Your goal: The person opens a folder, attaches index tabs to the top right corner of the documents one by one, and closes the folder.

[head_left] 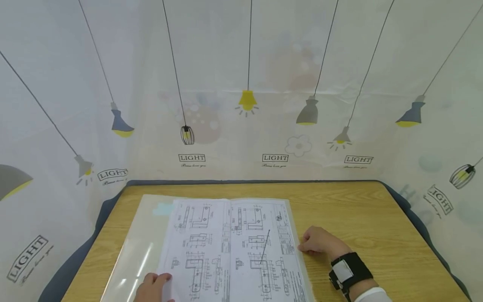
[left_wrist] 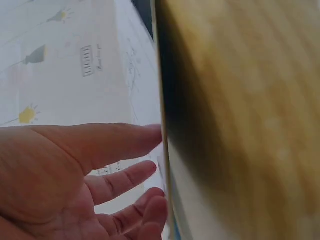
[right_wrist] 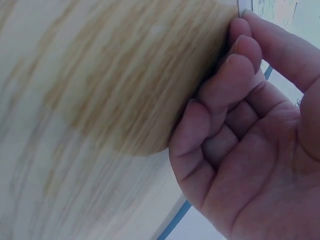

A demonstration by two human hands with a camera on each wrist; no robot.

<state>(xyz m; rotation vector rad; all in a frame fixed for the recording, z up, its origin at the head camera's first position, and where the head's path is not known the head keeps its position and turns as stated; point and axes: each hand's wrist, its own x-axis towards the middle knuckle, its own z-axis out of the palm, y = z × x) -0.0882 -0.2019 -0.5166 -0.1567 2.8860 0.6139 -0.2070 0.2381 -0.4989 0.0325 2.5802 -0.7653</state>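
An open folder (head_left: pixel 130 247) with clear sleeves lies on the table, showing sheets of technical drawings (head_left: pixel 200 262). My left hand (head_left: pixel 151 288) rests at the lower left of the drawings, and the left wrist view shows its thumb and fingers (left_wrist: pixel 125 182) fairly straight against a surface. At the folder's right edge, my right hand (head_left: pixel 320 242) pinches the border between thumb and index finger. In the right wrist view its other fingers (right_wrist: pixel 220 95) curl against the wood. A thin dark stick or line (head_left: pixel 265 246) crosses the right-hand drawing; which it is I cannot tell.
The wooden table (head_left: pixel 339 205) extends behind and to the right of the folder. A pale curtain (head_left: pixel 226 50) printed with lamps surrounds the table on three sides. A black strap (head_left: pixel 351 272) with a device is on the right wrist.
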